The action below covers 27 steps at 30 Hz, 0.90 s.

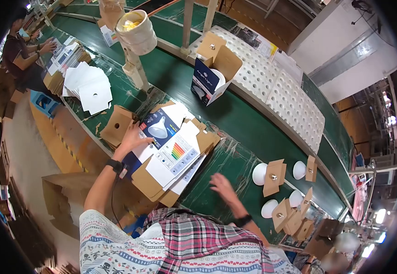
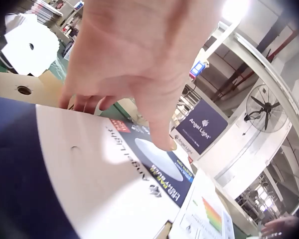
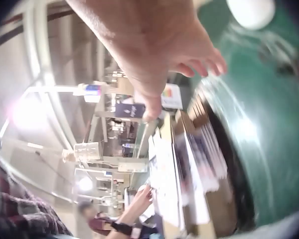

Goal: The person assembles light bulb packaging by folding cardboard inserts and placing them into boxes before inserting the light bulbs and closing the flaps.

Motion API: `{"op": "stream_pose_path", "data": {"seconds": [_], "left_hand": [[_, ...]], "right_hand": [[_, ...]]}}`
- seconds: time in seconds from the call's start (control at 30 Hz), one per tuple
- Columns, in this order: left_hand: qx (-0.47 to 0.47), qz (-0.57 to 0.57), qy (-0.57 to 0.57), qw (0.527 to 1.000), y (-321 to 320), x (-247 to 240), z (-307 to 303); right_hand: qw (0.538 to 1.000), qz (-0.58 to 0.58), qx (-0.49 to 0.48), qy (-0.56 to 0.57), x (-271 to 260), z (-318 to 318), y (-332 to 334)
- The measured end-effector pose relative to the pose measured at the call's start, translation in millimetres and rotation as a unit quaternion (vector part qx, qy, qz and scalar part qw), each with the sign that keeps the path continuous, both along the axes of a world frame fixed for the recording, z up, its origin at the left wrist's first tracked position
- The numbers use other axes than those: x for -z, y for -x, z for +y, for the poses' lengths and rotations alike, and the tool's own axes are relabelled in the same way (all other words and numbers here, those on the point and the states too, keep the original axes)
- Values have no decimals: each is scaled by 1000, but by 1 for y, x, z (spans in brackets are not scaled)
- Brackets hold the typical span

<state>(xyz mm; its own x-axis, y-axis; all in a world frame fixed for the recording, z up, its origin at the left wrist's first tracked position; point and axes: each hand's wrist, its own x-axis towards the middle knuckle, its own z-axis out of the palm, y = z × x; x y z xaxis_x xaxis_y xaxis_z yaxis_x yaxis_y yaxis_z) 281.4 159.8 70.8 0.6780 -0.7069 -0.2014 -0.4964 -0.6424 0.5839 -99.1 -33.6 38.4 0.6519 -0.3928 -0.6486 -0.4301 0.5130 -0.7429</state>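
My left hand [image 1: 134, 137] grips a flattened light bulb carton [image 1: 159, 128], printed dark blue and white, at the top of a pile of flat cartons. In the left wrist view the thumb lies over its blue bulb picture, while the fingertips pass behind the panel's far edge. Beside the thumb is a white panel with a coloured energy scale [image 1: 176, 153]. To the right of the pile, my right hand [image 1: 224, 188] hangs over the green table with fingers spread and nothing in them. An opened-out brown cardboard insert [image 1: 117, 124] with a round hole lies left of my left hand.
An upright bulb box [image 1: 205, 82], flaps up, stands on the green conveyor [image 1: 253, 137] ahead. White bulbs [image 1: 259, 174] with cardboard collars stand at right. White inserts [image 1: 95, 98] lie at left, near another person [image 1: 22, 55]. A post carries a white pot [image 1: 136, 36].
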Motion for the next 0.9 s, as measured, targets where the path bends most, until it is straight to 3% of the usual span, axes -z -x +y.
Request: {"op": "stream_pose_path", "data": {"seconds": [0.07, 0.13, 0.2, 0.33, 0.43, 0.53, 0.57, 0.6, 0.63, 0.67, 0.73, 0.8, 0.87, 0.9], "left_hand": [[10, -29, -11, 999, -1, 17, 6], [18, -47, -25, 998, -12, 26, 3], [29, -40, -57, 997, -14, 33, 4], [23, -51, -58, 997, -41, 42, 12], [9, 47, 0, 999, -94, 48, 26], [9, 45, -43, 998, -118, 6, 30], [22, 78, 21, 997, -127, 10, 36], [22, 80, 23, 996, -130, 9, 38], [24, 85, 25, 996, -132, 9, 37], [24, 91, 31, 995, -132, 10, 35], [11, 64, 28, 998, -127, 9, 33], [9, 49, 24, 998, -124, 6, 35], [20, 44, 29, 998, -125, 5, 34], [41, -31, 41, 998, -128, 17, 38]], "right_hand": [[994, 24, -18, -104, 20, 27, -42], [993, 26, -60, -96, 12, 40, -80], [994, 3, -31, -108, -12, 49, -91], [996, -81, -19, -10, 28, 73, -118], [997, -63, -33, -15, 24, 96, -161], [993, -27, -115, -19, 7, 103, -188], [984, -22, -175, -32, -2, 95, -190], [953, -3, -302, 8, 10, 80, -195], [905, 80, -400, 121, -30, 59, -202], [826, 163, -488, 231, -78, 37, -212], [802, 147, -355, 457, -93, 19, -223], [804, -67, -132, 577, -67, 8, -248], [802, -90, -144, 572, -48, 2, -287], [798, -76, -141, 581, -28, 4, -299]]}}
